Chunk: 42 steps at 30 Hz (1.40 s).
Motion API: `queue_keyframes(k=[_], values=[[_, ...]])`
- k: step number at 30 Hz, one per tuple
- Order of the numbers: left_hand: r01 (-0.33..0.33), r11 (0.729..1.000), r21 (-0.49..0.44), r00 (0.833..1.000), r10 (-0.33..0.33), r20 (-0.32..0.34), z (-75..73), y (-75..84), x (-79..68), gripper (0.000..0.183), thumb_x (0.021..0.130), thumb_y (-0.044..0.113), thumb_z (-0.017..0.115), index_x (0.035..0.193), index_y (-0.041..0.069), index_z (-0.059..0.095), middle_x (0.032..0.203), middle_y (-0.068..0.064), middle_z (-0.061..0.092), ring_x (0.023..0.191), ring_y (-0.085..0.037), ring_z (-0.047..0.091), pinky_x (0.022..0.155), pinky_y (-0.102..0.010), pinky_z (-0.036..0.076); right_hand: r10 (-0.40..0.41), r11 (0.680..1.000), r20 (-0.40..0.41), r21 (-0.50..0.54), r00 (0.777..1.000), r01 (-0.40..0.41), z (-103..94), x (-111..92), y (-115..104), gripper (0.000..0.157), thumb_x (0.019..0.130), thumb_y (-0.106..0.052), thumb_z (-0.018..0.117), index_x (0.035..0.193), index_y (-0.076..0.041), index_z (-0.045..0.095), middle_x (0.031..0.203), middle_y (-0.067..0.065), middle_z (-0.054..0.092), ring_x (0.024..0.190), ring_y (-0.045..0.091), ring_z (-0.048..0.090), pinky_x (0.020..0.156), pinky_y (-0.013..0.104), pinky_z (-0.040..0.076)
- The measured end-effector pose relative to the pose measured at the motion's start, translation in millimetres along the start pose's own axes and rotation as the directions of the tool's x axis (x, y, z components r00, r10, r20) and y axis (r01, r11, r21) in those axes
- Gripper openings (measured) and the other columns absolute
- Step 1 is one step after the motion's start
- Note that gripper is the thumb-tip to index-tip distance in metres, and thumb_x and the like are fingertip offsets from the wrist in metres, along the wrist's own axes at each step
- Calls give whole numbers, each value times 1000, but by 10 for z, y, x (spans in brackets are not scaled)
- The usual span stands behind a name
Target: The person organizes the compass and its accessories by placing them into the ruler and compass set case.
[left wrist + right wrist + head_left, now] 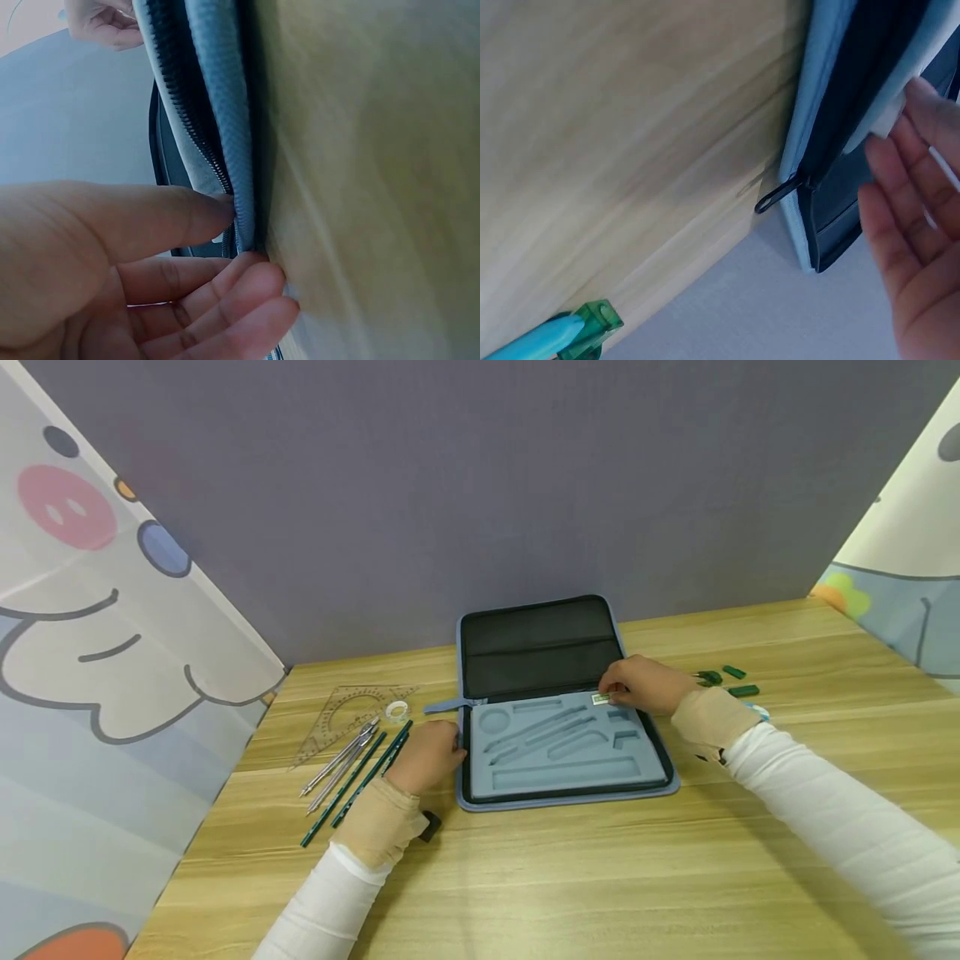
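A zippered pencil case (pixel 463 652) lies unfolded on the table, its lid back and a grey-blue foam tray (pixel 651 762) with shaped recesses in its base. At the case's left edge is my left hand (pixel 422 760); in the left wrist view the thumb and fingers of this hand (pixel 172 262) pinch the zipper edging (pixel 225 112). Over the tray's upper right corner, my right hand (pixel 647 683) pinches a small white eraser (pixel 600 699) with a green mark. The right wrist view shows the eraser (pixel 889 116) partly hidden by the fingertips of the right hand (pixel 922 217).
Left of the case lie a clear set square (pixel 318 737), a tape roll (pixel 397 711), metal compasses (pixel 341 760) and dark green pencils (pixel 343 789). To the right are a green sharpener (pixel 708 677) and small green pieces (pixel 742 691). A grey partition (pixel 450 510) stands behind.
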<state>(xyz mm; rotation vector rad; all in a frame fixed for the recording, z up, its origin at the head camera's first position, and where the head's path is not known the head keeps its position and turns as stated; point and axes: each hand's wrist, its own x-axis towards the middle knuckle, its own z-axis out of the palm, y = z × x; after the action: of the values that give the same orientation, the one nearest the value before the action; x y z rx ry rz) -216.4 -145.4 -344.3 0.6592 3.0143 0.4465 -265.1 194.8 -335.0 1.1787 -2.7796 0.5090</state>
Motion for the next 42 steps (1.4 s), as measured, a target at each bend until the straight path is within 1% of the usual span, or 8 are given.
queue_keyframes(k=[3, 6, 12, 19, 26, 30, 36, 42], values=[[1, 1000, -5, 1000, -1, 0, -5, -1, -1, 45, 85, 6, 67, 57, 14, 34, 50, 4, 25, 45, -11, 25, 48, -24, 24, 65, 998, 4, -7, 998, -65, 14, 8, -36, 15, 78, 4, 70, 92, -2, 72, 87, 9, 66, 76, 20, 62, 67, 37, 52], [8, 1000, -9, 1000, -8, 1, -3, -3, 0, 45, 85, 6, 67, 57, 14, 33, 50, 4, 25, 45, -11, 25, 48, -24, 24, 102, 995, 7, -18, 995, -102, 21, 22, -59, 14, 79, 4, 70, 91, -2, 73, 87, 9, 66, 77, 23, 63, 69, 37, 52], [16, 1000, -5, 1000, -16, 4, 4, 1, 1, 44, 85, 7, 68, 56, 14, 35, 50, 4, 27, 45, -11, 27, 48, -24, 25, 131, 991, -7, -25, 991, -131, 24, 24, -91, 13, 78, 4, 71, 90, -1, 73, 86, 9, 67, 76, 23, 64, 68, 37, 53], [9, 1000, -5, 1000, -9, -3, 10, -2, -6, 43, 85, 6, 67, 57, 14, 35, 50, 4, 27, 45, -11, 27, 48, -24, 25, 184, 983, -3, 2, 983, -184, 45, 18, -71, 13, 81, 3, 68, 93, 1, 71, 92, 13, 66, 79, 26, 63, 71, 40, 52], [15, 1000, -19, 1000, -15, 6, 0, 3, -9, 44, 85, 6, 67, 57, 14, 35, 50, 3, 26, 44, -11, 26, 47, -24, 24, 191, 981, -24, -17, 981, -191, 48, 13, -99, 10, 81, 4, 69, 90, 0, 70, 87, 10, 66, 75, 22, 61, 69, 40, 50], [20, 999, -27, 1000, -20, 14, 3, -2, -5, 43, 86, 6, 67, 57, 14, 35, 50, 3, 26, 44, -11, 25, 47, -24, 24, 193, 981, -21, -13, 981, -194, 51, 20, -101, 9, 81, 4, 68, 88, -1, 69, 84, 9, 65, 73, 21, 60, 68, 40, 50], [21, 1000, -14, 1000, -21, 8, 25, -21, 18, 43, 85, 6, 67, 57, 14, 35, 49, 4, 26, 44, -11, 26, 47, -24, 24, 205, 979, -9, 1, 979, -205, 70, 7, -59, 10, 83, 1, 65, 92, -1, 69, 87, 9, 66, 74, 19, 59, 69, 40, 50], [12, 1000, -13, 1000, -12, 1, 28, -20, 17, 43, 85, 6, 66, 57, 13, 35, 49, 4, 25, 44, -10, 25, 47, -24, 23, 209, 978, -29, 24, 977, -209, 90, -16, -53, 9, 84, -1, 62, 91, -2, 68, 88, 10, 64, 73, 19, 57, 68, 39, 48]])
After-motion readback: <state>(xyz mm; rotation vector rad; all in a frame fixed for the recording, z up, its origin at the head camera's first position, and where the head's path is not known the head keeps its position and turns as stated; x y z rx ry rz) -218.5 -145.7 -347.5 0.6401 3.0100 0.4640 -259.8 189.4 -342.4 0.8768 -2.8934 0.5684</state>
